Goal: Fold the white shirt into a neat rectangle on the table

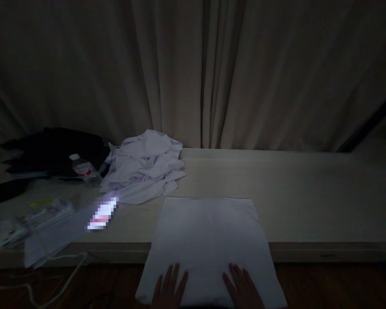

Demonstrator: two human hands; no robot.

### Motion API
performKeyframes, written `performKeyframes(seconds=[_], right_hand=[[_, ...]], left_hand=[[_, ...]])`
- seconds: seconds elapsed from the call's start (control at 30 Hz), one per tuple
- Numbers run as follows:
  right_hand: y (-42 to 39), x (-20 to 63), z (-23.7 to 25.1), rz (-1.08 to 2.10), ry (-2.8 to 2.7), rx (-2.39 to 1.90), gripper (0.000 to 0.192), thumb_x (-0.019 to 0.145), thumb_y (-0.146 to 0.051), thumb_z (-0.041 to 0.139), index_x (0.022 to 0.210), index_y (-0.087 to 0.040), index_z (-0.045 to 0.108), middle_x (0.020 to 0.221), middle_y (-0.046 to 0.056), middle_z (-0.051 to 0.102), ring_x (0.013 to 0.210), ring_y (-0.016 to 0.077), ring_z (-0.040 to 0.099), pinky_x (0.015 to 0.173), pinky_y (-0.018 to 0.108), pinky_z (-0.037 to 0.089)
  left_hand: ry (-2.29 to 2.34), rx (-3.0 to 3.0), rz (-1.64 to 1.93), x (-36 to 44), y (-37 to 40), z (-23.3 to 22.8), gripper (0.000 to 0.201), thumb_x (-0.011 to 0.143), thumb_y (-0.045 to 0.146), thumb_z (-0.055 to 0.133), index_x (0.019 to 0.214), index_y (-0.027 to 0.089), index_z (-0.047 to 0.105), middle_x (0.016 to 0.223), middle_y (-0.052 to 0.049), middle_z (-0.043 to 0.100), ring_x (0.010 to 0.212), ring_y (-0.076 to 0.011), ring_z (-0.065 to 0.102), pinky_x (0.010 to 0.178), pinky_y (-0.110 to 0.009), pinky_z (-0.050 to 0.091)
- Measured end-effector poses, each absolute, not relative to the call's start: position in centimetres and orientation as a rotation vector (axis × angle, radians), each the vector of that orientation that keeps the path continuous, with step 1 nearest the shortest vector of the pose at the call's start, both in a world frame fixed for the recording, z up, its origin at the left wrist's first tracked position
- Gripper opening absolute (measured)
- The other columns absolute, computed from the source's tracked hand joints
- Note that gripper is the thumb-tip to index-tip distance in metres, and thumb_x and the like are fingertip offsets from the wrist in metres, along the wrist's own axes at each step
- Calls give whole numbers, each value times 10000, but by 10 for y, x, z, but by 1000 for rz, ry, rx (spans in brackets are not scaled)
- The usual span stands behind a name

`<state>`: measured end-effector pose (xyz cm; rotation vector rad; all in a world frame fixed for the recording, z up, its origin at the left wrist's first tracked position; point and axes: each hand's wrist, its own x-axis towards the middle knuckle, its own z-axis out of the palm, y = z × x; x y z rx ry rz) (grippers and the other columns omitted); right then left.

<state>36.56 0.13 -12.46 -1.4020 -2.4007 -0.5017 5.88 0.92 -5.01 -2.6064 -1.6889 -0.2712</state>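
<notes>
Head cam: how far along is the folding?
Done so far: one white garment lies smoothed into a flat rectangle, its near edge hanging over the table edge. In hand: the left hand and right hand rest flat on its near edge, fingers spread. Left: a crumpled white pile sits unfolded behind it, to the left. The dim light hides any further folds.
</notes>
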Motion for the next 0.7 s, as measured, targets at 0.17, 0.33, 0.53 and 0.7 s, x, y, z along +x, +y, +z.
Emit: performKeyframes(seconds=[0.17, 0.33, 0.53, 0.7], right_hand=[[-7, 365, -97, -269, -2510, -1492, 1008, 464, -30, 532, 1413, -215, 247, 1450, 122, 351, 1322, 310, 318, 1032, 488, 337], [-7, 366, -72, -193, -2572, -1493, 996, 483, -9, 484, 1420, -220, 221, 1469, 113, 317, 1343, 279, 288, 1038, 474, 345], [-5, 367, -75, -204, -2543, -1466, 974, 480, -27, 480, 1410, -213, 257, 1457, 116, 339, 1323, 296, 323, 1013, 498, 374], [-8, 369, -74, -204, -2531, -1434, 940, 526, -17, 471, 1416, -202, 236, 1493, 112, 256, 1343, 288, 285, 1027, 493, 360]], left_hand=[[-1485, -2462, -121, 61, 7, -32, 872, 635, 33, 500, 1408, 309, 205, 1426, -74, 417, 1297, -283, 397, 994, -453, 435], [-1391, -2438, -138, 58, 9, -37, 837, 650, 46, 488, 1409, 276, 218, 1417, -84, 427, 1285, -285, 412, 979, -436, 442], [-1417, -2488, -195, 56, 8, -41, 796, 684, 102, 509, 1412, 243, 221, 1444, -113, 377, 1313, -306, 365, 1000, -448, 416], [-1526, -2550, -202, 54, 4, -37, 810, 689, 112, 506, 1421, 228, 178, 1496, -83, 276, 1364, -285, 269, 1044, -461, 381]])
